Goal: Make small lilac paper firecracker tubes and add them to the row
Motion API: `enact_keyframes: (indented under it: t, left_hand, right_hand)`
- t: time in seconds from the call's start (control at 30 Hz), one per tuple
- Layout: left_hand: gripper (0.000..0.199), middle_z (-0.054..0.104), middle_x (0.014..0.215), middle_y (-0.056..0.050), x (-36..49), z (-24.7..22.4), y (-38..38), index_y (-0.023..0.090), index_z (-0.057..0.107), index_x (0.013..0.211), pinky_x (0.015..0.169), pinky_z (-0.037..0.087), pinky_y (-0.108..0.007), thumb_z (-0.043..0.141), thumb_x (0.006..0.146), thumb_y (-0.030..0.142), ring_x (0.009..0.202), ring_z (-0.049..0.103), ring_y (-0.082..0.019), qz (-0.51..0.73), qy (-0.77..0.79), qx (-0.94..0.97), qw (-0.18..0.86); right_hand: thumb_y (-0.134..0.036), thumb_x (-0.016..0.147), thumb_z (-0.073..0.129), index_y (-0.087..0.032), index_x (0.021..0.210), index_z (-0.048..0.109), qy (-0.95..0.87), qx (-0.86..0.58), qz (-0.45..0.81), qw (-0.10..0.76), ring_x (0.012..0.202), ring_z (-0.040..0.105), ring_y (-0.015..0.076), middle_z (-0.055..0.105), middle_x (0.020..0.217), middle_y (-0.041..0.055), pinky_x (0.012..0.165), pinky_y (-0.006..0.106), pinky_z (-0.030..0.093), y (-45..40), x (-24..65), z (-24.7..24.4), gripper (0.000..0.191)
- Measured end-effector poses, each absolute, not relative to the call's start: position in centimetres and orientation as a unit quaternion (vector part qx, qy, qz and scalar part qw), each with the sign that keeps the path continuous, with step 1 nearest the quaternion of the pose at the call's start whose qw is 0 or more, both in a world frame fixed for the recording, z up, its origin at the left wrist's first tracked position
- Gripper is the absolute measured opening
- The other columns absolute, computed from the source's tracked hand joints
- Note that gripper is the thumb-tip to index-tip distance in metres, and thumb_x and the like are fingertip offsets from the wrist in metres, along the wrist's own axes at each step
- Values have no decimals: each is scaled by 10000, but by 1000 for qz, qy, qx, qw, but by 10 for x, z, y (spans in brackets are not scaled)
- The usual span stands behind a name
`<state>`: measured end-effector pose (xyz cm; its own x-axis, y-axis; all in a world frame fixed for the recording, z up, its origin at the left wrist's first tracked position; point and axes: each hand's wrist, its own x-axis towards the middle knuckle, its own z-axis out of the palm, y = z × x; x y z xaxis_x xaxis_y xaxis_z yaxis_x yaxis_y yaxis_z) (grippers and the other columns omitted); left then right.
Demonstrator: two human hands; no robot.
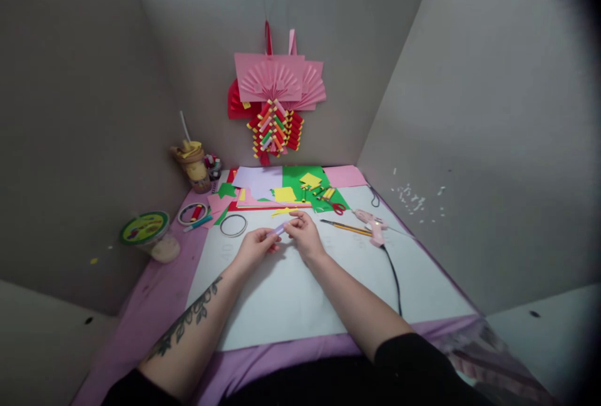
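Between my two hands, above the white sheet, is a small lilac paper roll. My left hand pinches its left end, and the fingers of my right hand close on the other end. Just beyond them lie yellow paper scraps and a stack of coloured paper. Several small rolls with yellow ends rest on green paper. Left of my left hand lies a roll of tape. A pencil lies to the right of my right hand.
At right are a pink glue gun with a black cord and red-handled scissors. A lidded tub and a drink cup with a straw stand at left. Paper fans with firecracker strings hang on the back grey panel.
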<state>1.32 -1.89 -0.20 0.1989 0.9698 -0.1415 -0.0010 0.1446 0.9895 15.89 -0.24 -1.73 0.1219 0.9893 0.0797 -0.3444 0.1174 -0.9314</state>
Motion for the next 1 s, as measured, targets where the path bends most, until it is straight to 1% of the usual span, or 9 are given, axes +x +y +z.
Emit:
enact_keyframes:
  t: [0.27, 0.43, 0.5, 0.57, 0.67, 0.73, 0.8, 0.9, 1.0]
  left_hand:
    - [368, 685, 781, -74, 11, -4, -19, 117, 632, 830, 506, 440, -204, 686, 685, 451, 533, 578, -95, 398, 449, 499, 625]
    - [366, 678, 775, -75, 9, -3, -19, 113, 631, 789, 513, 434, -190, 695, 678, 455, 529, 564, -80, 394, 427, 477, 659]
    - [381, 681, 785, -83, 9, -1, -19, 110, 644, 807, 525, 436, -202, 692, 673, 463, 531, 560, -86, 392, 427, 477, 661]
    - [391, 688, 806, -81, 9, 1, -21, 115, 667, 875, 546, 437, -219, 677, 681, 453, 550, 563, -103, 394, 439, 499, 635]
    - [363, 696, 764, -42, 11, 3, -24, 158, 695, 982, 563, 412, -225, 640, 708, 390, 578, 562, -132, 393, 473, 589, 524]
    - [324, 686, 681, -16, 11, 3, -26, 191, 711, 985, 555, 388, -223, 613, 726, 360, 571, 555, -144, 385, 489, 648, 439]
    - [299, 668, 615, -7, 11, 3, -28, 202, 722, 959, 546, 378, -225, 588, 745, 363, 547, 549, -148, 381, 498, 674, 391]
    - [299, 658, 593, -18, 12, 3, -27, 178, 726, 887, 518, 378, -228, 574, 751, 397, 505, 538, -142, 376, 509, 660, 404]
    - [338, 682, 687, -51, 13, 2, -26, 148, 705, 831, 488, 380, -224, 578, 741, 448, 514, 554, -138, 379, 509, 601, 486]
  right_hand:
    - [-242, 572, 726, -186, 836, 598, -406, -368, 574, 608, 490, 472, 72, 586, 641, -42, 466, 203, 379, -3, 163, -9, 299]
    - [-270, 576, 743, -192, 771, 588, -406, -355, 599, 592, 450, 461, 64, 587, 616, -47, 438, 197, 369, -3, 166, -8, 262]
    - [-285, 572, 748, -195, 752, 579, -400, -357, 606, 588, 449, 468, 68, 585, 613, -46, 432, 199, 377, -3, 167, -8, 264]
    - [-299, 565, 754, -196, 741, 574, -388, -358, 610, 591, 456, 482, 72, 578, 605, -47, 434, 199, 391, -2, 167, -9, 272]
    - [-309, 552, 766, -195, 726, 571, -370, -362, 611, 599, 457, 495, 74, 556, 572, -56, 438, 200, 413, -1, 166, -11, 284]
    - [-307, 547, 770, -194, 716, 566, -361, -369, 609, 603, 453, 501, 75, 545, 553, -61, 442, 203, 425, -1, 164, -12, 288]
    - [-305, 547, 770, -194, 712, 558, -352, -376, 606, 607, 450, 507, 77, 540, 542, -65, 444, 206, 432, -1, 163, -13, 292]
    - [-308, 545, 772, -191, 728, 563, -351, -382, 601, 608, 453, 518, 81, 546, 543, -65, 444, 206, 432, -3, 161, -12, 301]
    - [-291, 535, 778, -185, 766, 596, -372, -378, 603, 596, 479, 534, 77, 577, 595, -58, 475, 206, 442, -5, 160, -10, 312]
